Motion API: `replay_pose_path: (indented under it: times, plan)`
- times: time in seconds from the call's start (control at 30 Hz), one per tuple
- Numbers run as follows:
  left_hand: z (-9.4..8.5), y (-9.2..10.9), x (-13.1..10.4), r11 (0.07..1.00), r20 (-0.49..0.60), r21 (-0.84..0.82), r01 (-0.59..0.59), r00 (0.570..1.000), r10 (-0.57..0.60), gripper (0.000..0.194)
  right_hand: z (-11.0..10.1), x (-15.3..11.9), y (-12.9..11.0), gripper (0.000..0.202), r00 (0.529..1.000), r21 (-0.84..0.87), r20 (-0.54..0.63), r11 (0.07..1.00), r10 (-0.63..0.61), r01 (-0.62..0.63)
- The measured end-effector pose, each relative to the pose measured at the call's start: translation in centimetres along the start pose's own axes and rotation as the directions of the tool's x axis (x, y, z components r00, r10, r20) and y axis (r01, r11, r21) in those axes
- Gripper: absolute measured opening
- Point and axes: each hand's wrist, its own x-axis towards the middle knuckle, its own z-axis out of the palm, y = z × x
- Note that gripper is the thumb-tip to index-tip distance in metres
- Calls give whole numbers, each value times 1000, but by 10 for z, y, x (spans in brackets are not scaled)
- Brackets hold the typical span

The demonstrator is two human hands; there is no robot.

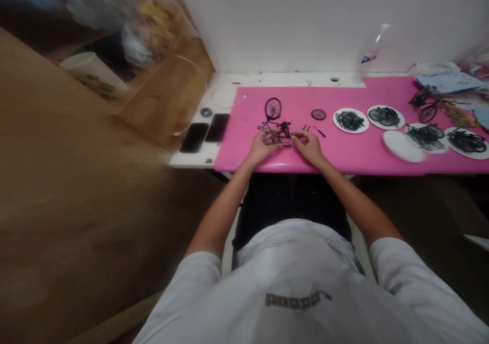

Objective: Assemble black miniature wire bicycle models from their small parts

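A small black model bicycle (273,110) lies on the pink table cover (244,153), one spoked wheel pointing away from me. My left hand (264,145) is closed around the near left part of its frame. On the other side, my right hand (306,144) has its thumb and fingers pinched together at the frame's right edge; what it grips there is too small to make out. A loose black wheel (318,114) lies flat beyond my right hand. Beside that hand are a small dark screwdriver (320,131) and a few tiny dark parts (306,127).
White plates (365,126) of dark parts stand at the right, with another assembled model bicycle (428,112) behind them. Two dark phones (194,138) lie at the left edge. A clear bottle (369,59) stands by the wall, and a wooden surface (162,97) adjoins the table.
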Motion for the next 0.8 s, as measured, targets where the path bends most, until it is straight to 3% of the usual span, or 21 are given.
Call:
replay_pose_path:
  times: [0.27, 0.53, 0.8]
  plan:
    - [1, 1, 1, 1000, 27, -16, 8, 1000, -7, 68, 1, 2, 6, 33, 999, 26, 37, 1000, 15, -16]
    - [1, 2, 1, 1000, 57, -21, 9, 998, -7, 103, 0, 2, 5, 30, 997, 52, 69, 997, 44, -47]
    - [-2, 1, 2, 999, 69, -23, 42, 997, -41, 116, -3, 3, 3, 33, 992, 105, 113, 993, 50, -62]
